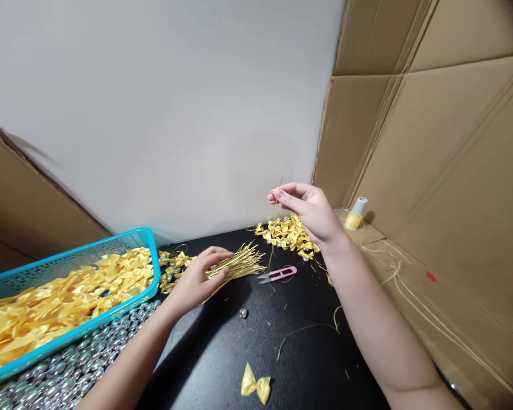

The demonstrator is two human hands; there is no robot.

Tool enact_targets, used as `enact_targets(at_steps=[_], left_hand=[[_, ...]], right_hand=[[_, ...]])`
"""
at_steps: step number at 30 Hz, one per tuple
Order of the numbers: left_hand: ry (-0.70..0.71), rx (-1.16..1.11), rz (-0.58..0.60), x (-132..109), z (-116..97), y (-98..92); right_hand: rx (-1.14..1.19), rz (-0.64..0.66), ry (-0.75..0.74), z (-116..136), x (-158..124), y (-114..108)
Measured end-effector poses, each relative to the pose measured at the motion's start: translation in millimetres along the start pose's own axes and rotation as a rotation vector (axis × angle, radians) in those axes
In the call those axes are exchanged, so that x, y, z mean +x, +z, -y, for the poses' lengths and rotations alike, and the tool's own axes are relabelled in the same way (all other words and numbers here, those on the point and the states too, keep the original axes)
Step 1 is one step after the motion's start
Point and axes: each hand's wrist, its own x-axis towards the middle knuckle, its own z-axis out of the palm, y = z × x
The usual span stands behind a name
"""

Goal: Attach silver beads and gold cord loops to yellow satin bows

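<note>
My right hand is raised above the table in a pinch, its thumb and forefinger closed on a thin dark needle that points upward. Fingers apart, my left hand lies over the near-left end of a bundle of gold twist ties; part of the bundle is hidden under it. Pink-handled thread snips lie just right of the ties. A single silver bead sits in front of them. Closer to me is one loose yellow ribbon bow.
A turquoise basket of yellow bows stands left, with many silver beads before it. Finished-looking bows with beads are heaped at the back. A yellow thread spool stands right. Loose thread crosses the black table. Cardboard walls flank the table.
</note>
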Motion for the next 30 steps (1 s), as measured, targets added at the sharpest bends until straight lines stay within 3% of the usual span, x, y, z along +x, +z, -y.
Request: enact_targets(at_steps=[3, 6, 8, 11, 13, 18, 24, 30], left_hand=[[-0.046, -0.051, -0.142, 5, -13, -10.2], [-0.037, -0.196, -0.199, 18, -41, -12.5], [-0.003, -0.229, -0.170, 30, -59, -10.1], [0.053, -0.188, -0.006, 46, -76, -5.4], [0.069, -0.139, 0.041, 49, -77, -1.9], [0.074, 0.113, -0.243, 32, -66, 23.6], [0.052, 0.236, -0.297, 18, -60, 70.5], [0.087, 0.328, -0.312, 20, -53, 74.9]], right_hand=[[-0.038, 0.023, -0.032, -3, -2, 5], [-0.059, 0.054, -0.029, -6, -3, 13], [-0.066, 0.061, -0.027, -7, -4, 18], [-0.065, 0.035, -0.033, -10, -4, 23], [-0.054, 0.015, -0.036, -12, -3, 25], [-0.058, -0.037, -0.078, -15, -3, 28], [-0.103, -0.161, -0.153, -14, -4, 28], [-0.214, -0.212, -0.199, -14, -8, 33]])
